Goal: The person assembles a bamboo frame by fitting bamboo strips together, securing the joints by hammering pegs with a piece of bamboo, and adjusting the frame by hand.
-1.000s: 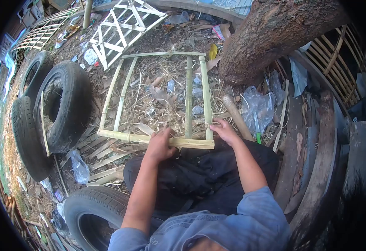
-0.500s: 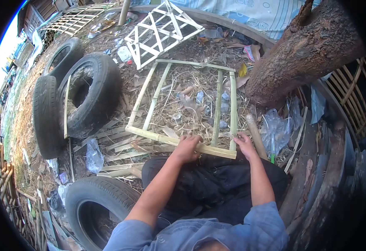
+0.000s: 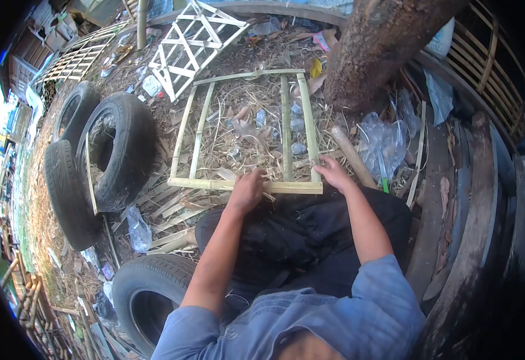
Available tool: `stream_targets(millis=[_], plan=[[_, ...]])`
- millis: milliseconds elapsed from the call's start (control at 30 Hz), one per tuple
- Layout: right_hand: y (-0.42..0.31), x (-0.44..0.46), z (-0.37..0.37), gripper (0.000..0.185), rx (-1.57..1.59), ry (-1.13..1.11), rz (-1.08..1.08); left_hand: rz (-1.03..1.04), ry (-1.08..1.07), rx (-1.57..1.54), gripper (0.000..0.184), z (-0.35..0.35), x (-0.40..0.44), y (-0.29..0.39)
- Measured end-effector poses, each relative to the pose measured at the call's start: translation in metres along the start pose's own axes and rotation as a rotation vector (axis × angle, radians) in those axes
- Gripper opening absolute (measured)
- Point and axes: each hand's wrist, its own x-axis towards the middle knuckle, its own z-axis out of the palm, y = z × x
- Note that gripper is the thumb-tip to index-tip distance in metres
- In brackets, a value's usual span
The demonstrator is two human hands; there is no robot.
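A bamboo frame (image 3: 202, 183) of pale green strips lies before me, with a thicker rail along its near side and two uprights at either end. My left hand (image 3: 248, 191) is closed round the middle of that near rail, its fingertips partly hidden. At the near right corner, my right hand (image 3: 333, 173) pinches the outer right strip of the frame just above the rail. Beyond it, a second, finished-looking pale lattice (image 3: 193, 45) with crossed strips rests on the ground.
Old tyres (image 3: 118, 150) stand on the left, and another tyre (image 3: 154, 282) lies near my left elbow. A tree trunk (image 3: 370, 54) leans at the upper right. Close to my right hand are a wooden stick (image 3: 354, 157), plastic bags (image 3: 382, 141) and a green-handled tool (image 3: 384, 183).
My view has turned, so the surroundings appear shifted. Both hands keep their places on the bamboo frame, the left one with its fingers slightly changed.
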Motion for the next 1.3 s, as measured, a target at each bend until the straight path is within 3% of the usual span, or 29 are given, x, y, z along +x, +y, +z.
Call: stream_targets(millis=[433, 500, 600, 833, 1300], plan=[[-0.026, -0.012, -0.001, 0.059, 0.014, 0.035, -0.007, 0.029, 0.062, 0.109, 0.032, 0.000, 0.003, 0.006], [-0.035, -0.017, -0.005, 0.059, -0.033, -0.032, 0.080, 0.033, 0.076, 0.113, 0.031, 0.000, 0.003, 0.005], [-0.032, -0.014, -0.004, 0.056, -0.053, -0.042, 0.045, -0.073, 0.023, 0.094, 0.027, -0.001, 0.003, 0.005], [-0.020, -0.006, 0.000, 0.053, -0.018, -0.046, 0.031, -0.098, 0.001, 0.092, 0.025, -0.002, 0.003, 0.006], [-0.005, 0.003, 0.002, 0.053, 0.042, -0.046, -0.004, -0.031, 0.085, 0.088, 0.023, 0.001, 0.005, 0.001]])
